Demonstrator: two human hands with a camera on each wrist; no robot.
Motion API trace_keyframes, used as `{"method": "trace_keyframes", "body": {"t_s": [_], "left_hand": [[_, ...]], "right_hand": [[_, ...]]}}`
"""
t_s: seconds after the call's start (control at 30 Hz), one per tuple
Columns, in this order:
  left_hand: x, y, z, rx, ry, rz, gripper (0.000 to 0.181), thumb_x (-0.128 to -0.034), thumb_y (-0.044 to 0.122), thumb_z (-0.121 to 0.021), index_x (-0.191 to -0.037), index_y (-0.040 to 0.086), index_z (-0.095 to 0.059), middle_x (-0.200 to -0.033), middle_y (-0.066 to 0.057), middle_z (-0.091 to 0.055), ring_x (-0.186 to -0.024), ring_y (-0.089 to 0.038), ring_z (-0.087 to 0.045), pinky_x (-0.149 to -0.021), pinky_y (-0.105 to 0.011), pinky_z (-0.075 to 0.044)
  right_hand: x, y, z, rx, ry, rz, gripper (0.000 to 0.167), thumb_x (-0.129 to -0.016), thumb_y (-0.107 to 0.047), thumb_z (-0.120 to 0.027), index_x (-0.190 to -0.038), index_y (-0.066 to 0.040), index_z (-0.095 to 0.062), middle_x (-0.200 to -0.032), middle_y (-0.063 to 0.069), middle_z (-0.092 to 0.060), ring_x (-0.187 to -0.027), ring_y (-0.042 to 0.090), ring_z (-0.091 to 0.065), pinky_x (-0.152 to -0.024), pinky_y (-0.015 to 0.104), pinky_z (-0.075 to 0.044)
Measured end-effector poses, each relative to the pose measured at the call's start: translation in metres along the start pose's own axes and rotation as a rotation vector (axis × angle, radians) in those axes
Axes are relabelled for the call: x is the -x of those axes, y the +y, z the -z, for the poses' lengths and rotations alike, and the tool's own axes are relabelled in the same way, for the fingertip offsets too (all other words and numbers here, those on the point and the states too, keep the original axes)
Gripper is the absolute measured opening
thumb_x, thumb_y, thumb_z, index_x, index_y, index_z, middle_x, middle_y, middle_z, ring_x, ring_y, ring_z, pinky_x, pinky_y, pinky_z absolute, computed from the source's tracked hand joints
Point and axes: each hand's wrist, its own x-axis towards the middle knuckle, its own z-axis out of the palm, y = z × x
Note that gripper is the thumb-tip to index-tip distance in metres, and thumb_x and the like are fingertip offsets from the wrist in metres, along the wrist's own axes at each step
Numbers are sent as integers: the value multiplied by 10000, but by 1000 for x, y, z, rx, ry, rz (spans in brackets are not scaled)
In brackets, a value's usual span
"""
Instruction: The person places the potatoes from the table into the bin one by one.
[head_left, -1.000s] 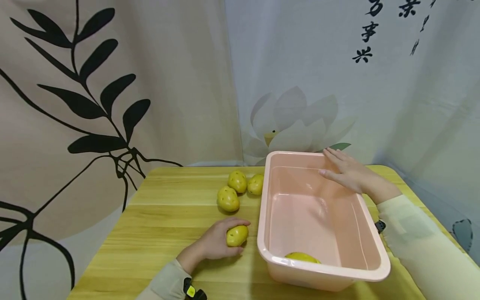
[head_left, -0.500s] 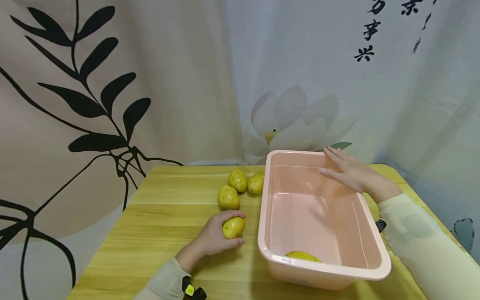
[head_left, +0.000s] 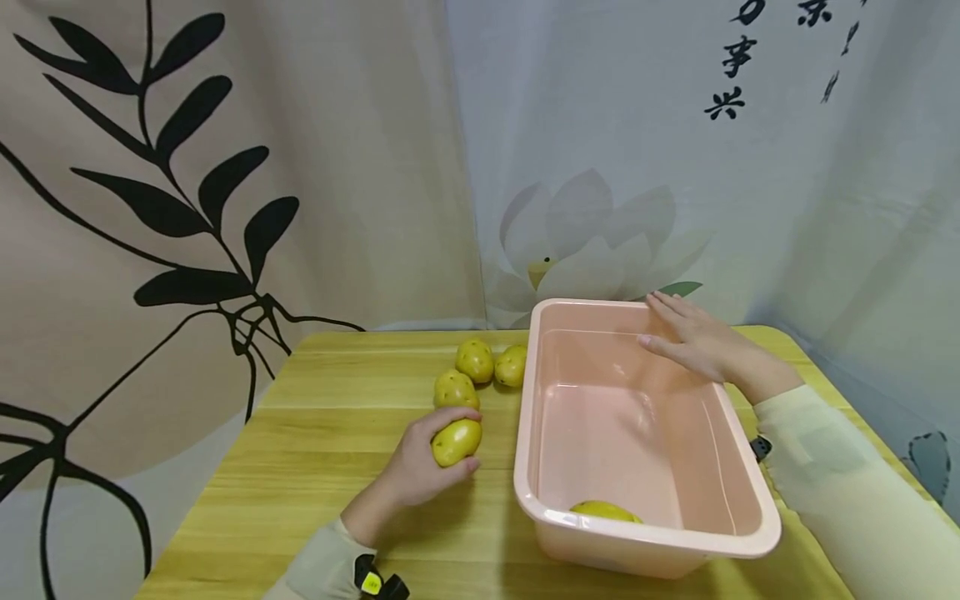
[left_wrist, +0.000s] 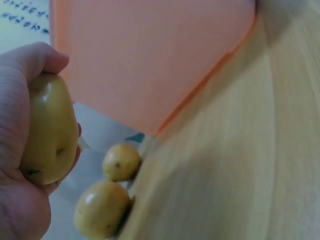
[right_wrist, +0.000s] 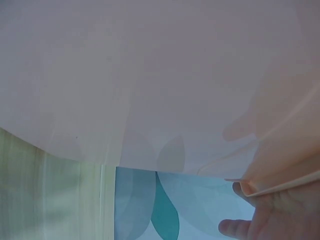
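Note:
In the head view my left hand [head_left: 423,458] grips a yellow potato [head_left: 456,442] between thumb and fingers, left of a pink plastic basin [head_left: 630,417]. The left wrist view shows this same held potato [left_wrist: 52,132] close up, dark eyes on its skin. Just beyond it lies another potato [head_left: 455,388], partly covered by the hand; whether they touch I cannot tell. My right hand [head_left: 697,342] holds the basin's far right corner, thumb inside and fingers outside the rim. One potato [head_left: 603,510] lies inside, mostly hidden behind the near wall.
Two more potatoes, one at the back [head_left: 475,361] and one against the basin's left side [head_left: 511,367], sit on the wooden table [head_left: 322,442]. A printed curtain [head_left: 375,167] hangs behind the table's far edge.
My left hand has moved away from me and slightly left with its potato, nearer the potatoes on the table. The right hand and basin stay where they were.

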Motion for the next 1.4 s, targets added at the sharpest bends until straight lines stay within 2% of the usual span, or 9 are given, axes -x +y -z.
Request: {"method": "trace_keyframes", "body": {"t_s": [0.13,0.33,0.43,0.5,0.77,0.93,1.2,1.27,1.4], "left_hand": [[-3,15,6,8,10,-9,524,-728,141,-819,-1205,206,-613,-1129,46,-632,-902,-143,-572,-733,-318,-479],[-11,57,21,58,17,-41,479,-722,30,-781,-1168,63,-608,-1058,-59,-639,-845,-153,-559,-682,-320,-481],[-15,65,26,82,11,-36,468,-737,25,-768,-1173,55,-603,-1067,-64,-633,-855,-153,-552,-681,-324,-484],[-16,64,27,96,12,-36,474,-744,24,-766,-1187,63,-600,-1087,-66,-631,-871,-163,-553,-684,-329,-488],[-19,38,27,197,15,-34,522,-776,58,-757,-1260,143,-580,-1195,-59,-631,-979,-201,-586,-753,-349,-507],[-24,40,30,277,7,-46,498,-803,97,-731,-1273,140,-570,-1213,-61,-627,-979,-234,-587,-748,-361,-517],[-35,48,32,341,-10,-77,491,-810,134,-710,-1278,109,-562,-1216,-150,-611,-977,-259,-575,-730,-357,-511],[-38,50,33,359,-17,-79,500,-815,138,-707,-1291,103,-557,-1221,-131,-612,-999,-266,-577,-742,-354,-516],[-42,54,35,448,-50,-82,524,-832,122,-691,-1330,81,-534,-1250,-157,-593,-1035,-338,-591,-781,-376,-545]], "right_hand": [[0,0,0,-5,-5,-3,835,-958,-598,-418,-1556,-148,-47,-1599,167,-26,-1438,420,13,-1081,664,-67],[1,0,0,-6,3,-3,841,-952,-610,-417,-1556,-149,-57,-1598,169,-36,-1437,424,4,-1079,667,-71],[1,0,-1,-4,5,-1,843,-951,-610,-419,-1556,-145,-61,-1598,170,-44,-1438,421,2,-1081,664,-73],[1,0,0,-6,6,1,841,-952,-608,-421,-1556,-144,-64,-1599,165,-44,-1439,417,2,-1082,662,-74],[1,-2,1,-5,-2,0,846,-952,-613,-413,-1556,-138,-57,-1599,167,-32,-1437,424,3,-1081,665,-69],[1,-3,2,-2,-2,1,847,-954,-607,-415,-1554,-126,-61,-1597,175,-34,-1436,425,5,-1085,660,-67],[1,-3,2,-9,-10,0,844,-957,-598,-419,-1554,-130,-48,-1597,174,-24,-1434,430,9,-1081,666,-60],[1,-3,2,-9,-5,3,843,-957,-597,-421,-1554,-127,-56,-1597,174,-29,-1433,434,-3,-1081,665,-63],[2,-4,2,-4,1,5,844,-955,-601,-422,-1554,-125,-64,-1597,172,-35,-1434,432,-12,-1085,659,-65]]}}
